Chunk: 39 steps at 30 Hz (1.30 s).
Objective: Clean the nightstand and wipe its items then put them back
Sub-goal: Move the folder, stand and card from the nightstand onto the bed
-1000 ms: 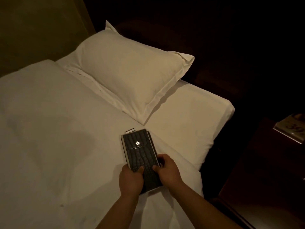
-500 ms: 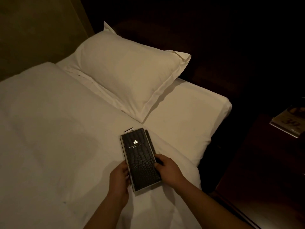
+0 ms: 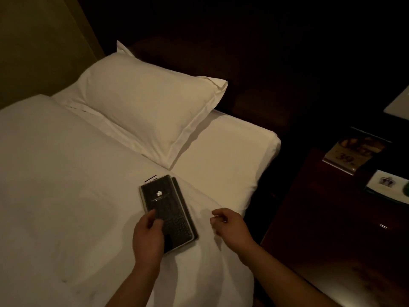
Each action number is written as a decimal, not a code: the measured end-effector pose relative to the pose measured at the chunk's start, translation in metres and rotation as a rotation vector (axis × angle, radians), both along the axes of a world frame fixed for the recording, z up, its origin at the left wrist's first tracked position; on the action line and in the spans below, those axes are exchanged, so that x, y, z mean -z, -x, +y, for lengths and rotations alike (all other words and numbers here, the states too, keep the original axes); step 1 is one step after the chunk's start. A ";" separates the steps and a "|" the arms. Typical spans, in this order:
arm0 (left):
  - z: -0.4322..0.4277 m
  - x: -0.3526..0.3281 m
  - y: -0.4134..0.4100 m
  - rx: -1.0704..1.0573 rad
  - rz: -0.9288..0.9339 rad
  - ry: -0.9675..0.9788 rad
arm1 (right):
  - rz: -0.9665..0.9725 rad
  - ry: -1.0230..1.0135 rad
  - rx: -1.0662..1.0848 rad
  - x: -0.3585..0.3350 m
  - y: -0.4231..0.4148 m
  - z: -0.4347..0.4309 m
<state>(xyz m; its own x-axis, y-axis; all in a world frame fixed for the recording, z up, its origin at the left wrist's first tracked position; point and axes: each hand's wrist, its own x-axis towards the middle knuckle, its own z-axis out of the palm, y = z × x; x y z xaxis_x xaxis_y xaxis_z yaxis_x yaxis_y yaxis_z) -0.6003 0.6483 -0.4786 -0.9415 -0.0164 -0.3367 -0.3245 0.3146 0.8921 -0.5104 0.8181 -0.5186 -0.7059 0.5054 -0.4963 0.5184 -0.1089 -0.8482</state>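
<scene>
black folder (image 3: 168,202) lies near bed's (image 3: 66,173) right edge; left hand (image 3: 147,237) rests on it, fingers relaxed; right hand (image 3: 230,224) loosely curled, empty, apart.

Near corner of black folder (image 3: 168,202) covered by left hand (image 3: 147,238), cover lettering illegible, green object (image 3: 406,190) cut by right edge
</scene>
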 end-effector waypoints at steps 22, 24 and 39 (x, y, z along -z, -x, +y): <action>0.296 -0.024 -0.128 0.859 -0.067 -0.036 | 0.038 -0.050 0.615 -0.064 -0.220 0.250; 0.338 -0.014 -0.120 0.910 -0.028 -0.037 | 0.031 -0.089 0.672 -0.057 -0.214 0.270; 0.543 0.002 -0.080 1.190 0.310 0.051 | -0.344 -0.926 0.867 -0.011 -0.247 0.392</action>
<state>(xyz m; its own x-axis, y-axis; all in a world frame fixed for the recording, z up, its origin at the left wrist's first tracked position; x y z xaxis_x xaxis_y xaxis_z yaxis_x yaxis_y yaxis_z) -0.5205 1.1913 -0.4805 -0.4191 0.9000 -0.1200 0.4114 0.3061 0.8585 -0.2637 1.2097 -0.5079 0.1100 0.9760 0.1882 0.7779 0.0333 -0.6275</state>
